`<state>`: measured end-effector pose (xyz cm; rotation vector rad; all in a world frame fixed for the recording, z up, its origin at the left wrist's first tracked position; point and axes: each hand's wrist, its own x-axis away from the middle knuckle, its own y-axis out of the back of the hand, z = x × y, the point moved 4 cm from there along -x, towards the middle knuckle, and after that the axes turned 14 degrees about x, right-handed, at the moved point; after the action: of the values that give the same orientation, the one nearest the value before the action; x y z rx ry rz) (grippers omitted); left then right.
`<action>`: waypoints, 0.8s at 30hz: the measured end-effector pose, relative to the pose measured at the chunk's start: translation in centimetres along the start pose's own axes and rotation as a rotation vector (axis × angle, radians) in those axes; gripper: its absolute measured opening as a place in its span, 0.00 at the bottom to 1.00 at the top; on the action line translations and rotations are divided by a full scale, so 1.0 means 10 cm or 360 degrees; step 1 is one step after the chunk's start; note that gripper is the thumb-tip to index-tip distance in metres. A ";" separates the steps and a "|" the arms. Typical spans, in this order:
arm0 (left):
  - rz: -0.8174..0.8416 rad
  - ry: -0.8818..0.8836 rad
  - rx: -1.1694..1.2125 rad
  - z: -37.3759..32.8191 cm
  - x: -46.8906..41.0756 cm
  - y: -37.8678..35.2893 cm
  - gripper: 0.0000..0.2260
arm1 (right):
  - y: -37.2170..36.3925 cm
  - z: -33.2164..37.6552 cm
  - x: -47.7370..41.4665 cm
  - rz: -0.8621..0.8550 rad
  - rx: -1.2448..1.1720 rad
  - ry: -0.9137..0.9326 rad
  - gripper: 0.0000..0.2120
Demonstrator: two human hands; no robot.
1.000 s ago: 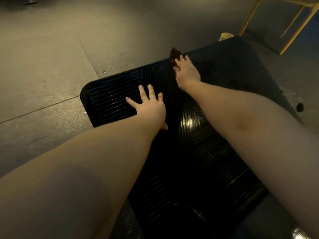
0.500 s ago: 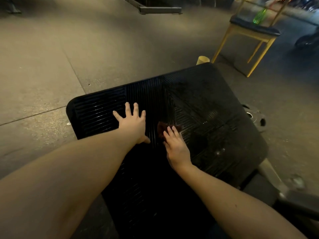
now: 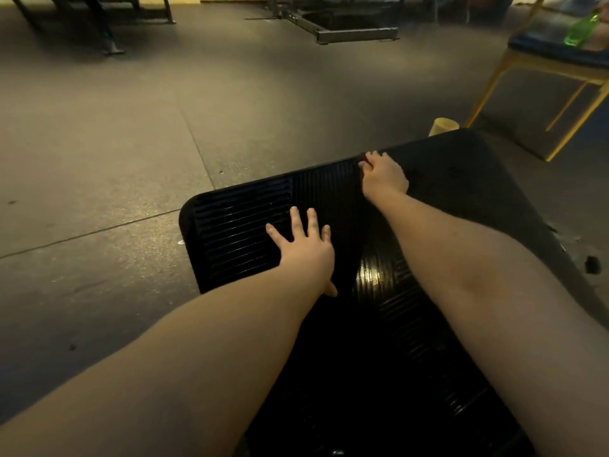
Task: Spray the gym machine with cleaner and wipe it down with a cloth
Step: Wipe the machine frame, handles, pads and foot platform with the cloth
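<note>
The black ribbed rubber footplate of the gym machine (image 3: 461, 199) fills the lower middle of the head view, slanting away from the person, its rounded near-left corner over the floor and its far edge just in front of a pale yellow cylindrical cap (image 3: 444, 126). A glossy patch catches the light on the ribs between the two forearms. The left hand (image 3: 304, 250) lies flat on the plate's left half, palm down, fingers straight and spread over a panel of crosswise grooves, the thumb tucked toward the middle, holding nothing. The right hand (image 3: 385, 175) reaches farther, to the plate's far edge near its middle, with the knuckles up and the fingers (image 3: 370, 158) bent down against the rubber; the spot under them is too dark to tell whether they pinch anything. Both bare forearms stretch from the bottom corners across the plate. Around it lies a grey speckled rubber tile floor (image 3: 125, 153) with thin seams running across and away. To the right stands a yellow metal-framed chair (image 3: 527, 65) with a dark blue seat pad, well apart from the plate, and a translucent green bottle (image 3: 582, 28) lies on the seat. Farther back, a dark steel machine base frame (image 3: 357, 34) rests on the floor, and dark metal legs (image 3: 107, 41) stand at the upper left.
</note>
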<state>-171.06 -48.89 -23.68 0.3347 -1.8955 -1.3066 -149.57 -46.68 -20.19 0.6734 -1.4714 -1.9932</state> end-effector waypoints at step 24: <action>-0.0843 -0.0387 0.1734 0.96 1.44 0.00 0.22 | 0.24 0.92 2.70 0.1116 -0.2041 -0.0351 0.15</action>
<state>-187.43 -51.23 -18.59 1.3377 -2.7090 -0.4644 -174.85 -59.88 -17.09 -0.5471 -0.1901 -1.9178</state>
